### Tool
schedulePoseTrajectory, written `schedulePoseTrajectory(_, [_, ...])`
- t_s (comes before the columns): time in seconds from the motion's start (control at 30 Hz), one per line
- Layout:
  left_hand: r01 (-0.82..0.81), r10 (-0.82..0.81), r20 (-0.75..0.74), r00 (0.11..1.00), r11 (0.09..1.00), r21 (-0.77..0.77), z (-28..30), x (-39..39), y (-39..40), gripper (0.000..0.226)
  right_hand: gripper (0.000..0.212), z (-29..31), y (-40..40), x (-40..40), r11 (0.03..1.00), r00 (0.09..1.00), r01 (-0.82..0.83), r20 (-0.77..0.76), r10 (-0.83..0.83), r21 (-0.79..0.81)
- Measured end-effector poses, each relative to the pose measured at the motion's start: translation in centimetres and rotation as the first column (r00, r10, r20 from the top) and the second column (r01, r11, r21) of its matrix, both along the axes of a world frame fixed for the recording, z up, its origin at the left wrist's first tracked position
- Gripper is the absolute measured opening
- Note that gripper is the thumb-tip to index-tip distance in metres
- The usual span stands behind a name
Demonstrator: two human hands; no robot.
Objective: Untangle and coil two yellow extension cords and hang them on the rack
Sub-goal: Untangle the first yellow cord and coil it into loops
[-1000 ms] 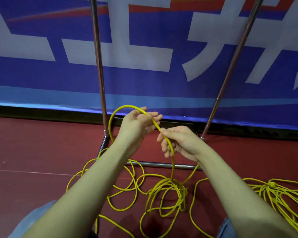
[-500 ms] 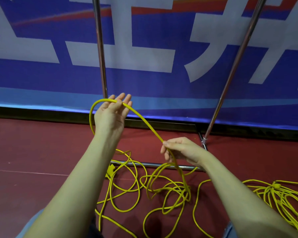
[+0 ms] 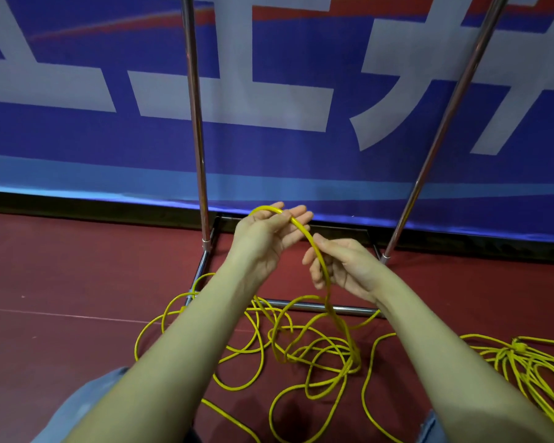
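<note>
Both forearms are bare, no sleeves, watch or rings afaict. Left hand (image 3: 266, 233) and right hand (image 3: 346, 265) have no gloves. Faded blue jeans (image 3: 77, 407) on the legs, w/ only bits showing at the bottom edge.

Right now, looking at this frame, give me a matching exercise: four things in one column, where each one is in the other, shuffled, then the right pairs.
Things:
1. left hand
2. right hand
3. second cord bundle
4. rack poles

Places:
A. on the floor at far right
B. standing in front of the blue banner
C. at the top of the raised cord loop
D. lower on that loop, nearer the floor pile

Pairs: 1-C, 2-D, 3-A, 4-B
</note>
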State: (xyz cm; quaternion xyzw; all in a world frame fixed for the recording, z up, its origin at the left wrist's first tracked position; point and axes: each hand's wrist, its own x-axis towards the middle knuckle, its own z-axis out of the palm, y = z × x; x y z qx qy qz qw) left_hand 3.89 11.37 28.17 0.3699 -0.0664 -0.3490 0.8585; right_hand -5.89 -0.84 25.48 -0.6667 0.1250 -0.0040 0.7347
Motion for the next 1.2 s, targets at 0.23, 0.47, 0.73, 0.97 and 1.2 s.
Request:
schedulePoseTrajectory(0.23, [-0.197,0.194,-0.033,0.980,0.968,-0.158,1.6,3.2,2.0,0.017,0.030,-2.4,-1.7,-0.7,0.994,0.996,-0.043,-0.084,0.035,-0.097])
schedulePoseTrajectory(0.47, [-0.277,0.265,-0.084,0.960,0.939,-0.203,1.1,4.0,2.1,0.014,0.020,-1.9,-1.6,-0.4,0.990,0.999,-0.007,-0.047,0.001,-0.143])
schedulePoseTrajectory(0.73, [0.073,-0.099,0.231,0.968,0.990,0.120,-0.3,-0.3,-0.3,0.015,0.023,0.1,-1.0,-0.7,0.994,1.000,-0.009,0.001,0.010,-0.105])
schedulePoseTrajectory(0.97, [-0.026,0.038,0.198,0.979,0.997,-0.066,2.2,0.1,0.7,0.015,0.022,-0.3,-1.3,-0.3,1.000,0.994,-0.007,0.107,0.006,0.006])
schedulePoseTrajectory(1.2, [-0.202,0.210,0.073,0.975,0.974,-0.104,2.1,3.7,2.5,0.025,0.016,-2.1,-1.8,-0.5,0.999,1.000,-0.008,-0.012,0.008,-0.035])
